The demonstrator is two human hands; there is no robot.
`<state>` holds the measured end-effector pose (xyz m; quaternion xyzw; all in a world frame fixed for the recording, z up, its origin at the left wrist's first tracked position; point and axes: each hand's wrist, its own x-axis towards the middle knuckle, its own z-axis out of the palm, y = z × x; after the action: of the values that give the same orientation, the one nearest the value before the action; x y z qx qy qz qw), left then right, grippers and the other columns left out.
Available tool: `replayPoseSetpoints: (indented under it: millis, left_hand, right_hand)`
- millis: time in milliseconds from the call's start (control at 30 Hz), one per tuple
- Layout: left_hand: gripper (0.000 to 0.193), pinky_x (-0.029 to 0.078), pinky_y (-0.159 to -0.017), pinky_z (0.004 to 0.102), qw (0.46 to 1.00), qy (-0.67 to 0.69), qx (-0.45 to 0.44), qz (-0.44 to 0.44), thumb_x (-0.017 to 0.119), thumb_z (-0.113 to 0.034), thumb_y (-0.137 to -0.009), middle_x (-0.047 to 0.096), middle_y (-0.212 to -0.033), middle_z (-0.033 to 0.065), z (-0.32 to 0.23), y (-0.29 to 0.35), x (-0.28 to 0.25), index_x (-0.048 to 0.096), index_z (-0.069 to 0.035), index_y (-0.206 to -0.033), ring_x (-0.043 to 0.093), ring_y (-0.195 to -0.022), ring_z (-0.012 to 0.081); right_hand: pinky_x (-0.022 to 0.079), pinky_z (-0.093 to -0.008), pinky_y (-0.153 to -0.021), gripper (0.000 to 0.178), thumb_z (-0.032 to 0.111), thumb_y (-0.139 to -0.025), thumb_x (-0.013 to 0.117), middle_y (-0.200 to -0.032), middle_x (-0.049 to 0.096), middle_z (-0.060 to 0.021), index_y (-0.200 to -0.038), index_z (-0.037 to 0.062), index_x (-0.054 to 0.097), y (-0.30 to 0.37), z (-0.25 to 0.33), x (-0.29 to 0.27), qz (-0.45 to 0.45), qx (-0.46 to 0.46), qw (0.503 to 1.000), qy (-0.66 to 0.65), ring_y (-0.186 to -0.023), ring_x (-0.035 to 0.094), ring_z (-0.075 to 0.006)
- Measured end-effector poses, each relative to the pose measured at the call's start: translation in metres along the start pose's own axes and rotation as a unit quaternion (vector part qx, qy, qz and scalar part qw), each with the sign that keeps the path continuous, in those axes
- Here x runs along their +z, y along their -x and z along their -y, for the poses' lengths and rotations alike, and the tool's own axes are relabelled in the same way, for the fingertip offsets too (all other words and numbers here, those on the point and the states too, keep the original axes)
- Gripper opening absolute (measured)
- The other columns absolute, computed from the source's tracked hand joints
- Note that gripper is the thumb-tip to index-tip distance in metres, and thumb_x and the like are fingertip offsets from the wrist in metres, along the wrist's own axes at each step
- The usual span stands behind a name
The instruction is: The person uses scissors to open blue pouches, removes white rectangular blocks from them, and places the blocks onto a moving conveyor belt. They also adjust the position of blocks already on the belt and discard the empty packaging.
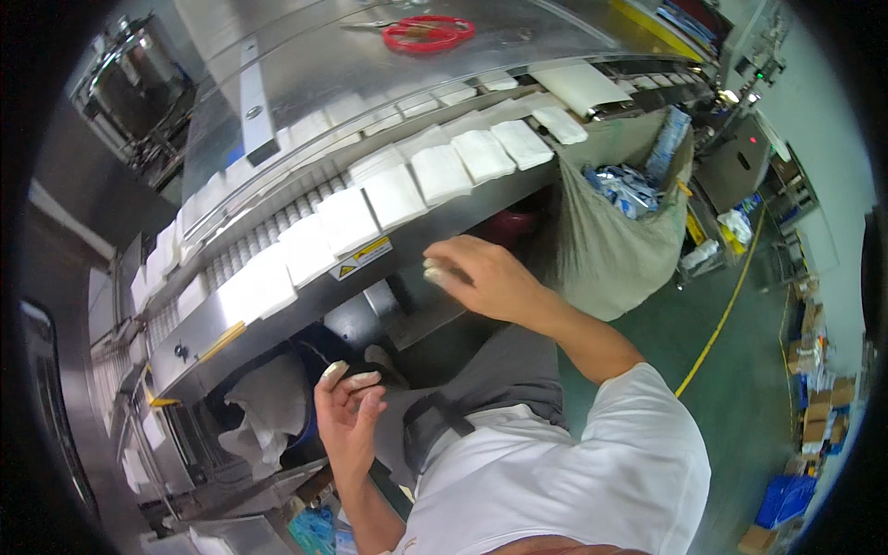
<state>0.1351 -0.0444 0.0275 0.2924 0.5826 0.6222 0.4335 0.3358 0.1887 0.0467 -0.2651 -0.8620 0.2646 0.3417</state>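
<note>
The left hand (350,416) and right hand (481,277) have loosely curled, empty fingers. Ahead of the right fingers, folded white pads (393,196) already lie lined up along the conveyor (276,225); how much handling remains, I cannot tell.

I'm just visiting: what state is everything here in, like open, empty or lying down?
Left hand: empty, fingers loosely curled
Right hand: empty, fingers bent
White folded pads: lying in rows along the conveyor
Cloth sack: open, with crumpled wrappers inside
Red-handled scissors: lying down; blade opening unclear
</note>
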Motion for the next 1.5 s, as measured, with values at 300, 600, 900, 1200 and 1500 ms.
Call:
replayPoseSetpoints:
  millis: [300,600,900,1200,1500]
  left_hand:
    - [0.058,0.059,-0.083,0.0289,0.999,-0.028,0.006,0.033,0.073,-0.011,-0.097,0.067,-0.122,0.0151,0.012,0.01,-0.001,0.042,-0.002,-0.145,0.068,-0.103,0.0175]
    - [0.059,0.057,-0.085,0.0292,0.999,-0.028,-0.012,0.043,0.073,-0.007,-0.096,0.066,-0.123,0.0159,0.012,0.017,-0.002,0.041,-0.002,-0.145,0.067,-0.103,0.0177]
    - [0.061,0.057,-0.084,0.0286,1.0,-0.018,-0.014,-0.019,0.075,-0.007,-0.095,0.067,-0.12,0.0159,0.021,0.017,-0.022,0.04,-0.001,-0.145,0.067,-0.102,0.018]
    - [0.064,0.056,-0.088,0.0292,0.999,-0.017,-0.033,-0.02,0.074,-0.003,-0.092,0.067,-0.121,0.0153,0.02,0.009,-0.027,0.038,0.003,-0.145,0.067,-0.103,0.0177]
    - [0.062,0.057,-0.089,0.0316,1.0,-0.02,-0.019,-0.013,0.075,-0.008,-0.094,0.067,-0.121,0.0178,0.017,0.008,-0.026,0.04,0.0,-0.145,0.067,-0.105,0.0205]
  right_hand:
    - [0.057,-0.0333,-0.084,0.029,0.015,-0.093,0.073,-0.107,0.074,-0.0126,-0.118,0.002,0.068,-0.031,-0.012,-0.027,-0.023,0.019,0.999,-0.021,-0.091,0.073,-0.024]
    - [0.036,-0.0428,-0.119,0.06,0.03,-0.091,0.07,-0.15,0.052,-0.0212,-0.14,-0.0006,0.055,-0.243,-0.128,-0.014,0.078,-0.165,0.947,0.263,-0.142,0.046,-0.0355]
    - [0.044,-0.044,-0.113,0.052,0.021,-0.092,0.07,-0.14,0.06,-0.0133,-0.14,0.0058,0.055,-0.324,-0.129,0.038,0.258,-0.151,0.858,0.417,-0.129,0.057,-0.0336]
    - [0.05,-0.0416,-0.107,0.047,0.018,-0.092,0.068,-0.133,0.064,-0.0123,-0.136,0.0023,0.058,-0.324,-0.141,0.027,0.205,-0.182,0.866,0.419,-0.122,0.063,-0.0297]
    - [0.053,-0.0396,-0.104,0.045,0.015,-0.092,0.066,-0.129,0.067,-0.0124,-0.134,-0.0004,0.058,-0.325,-0.152,0.008,0.041,-0.098,0.97,0.22,-0.116,0.066,-0.0275]
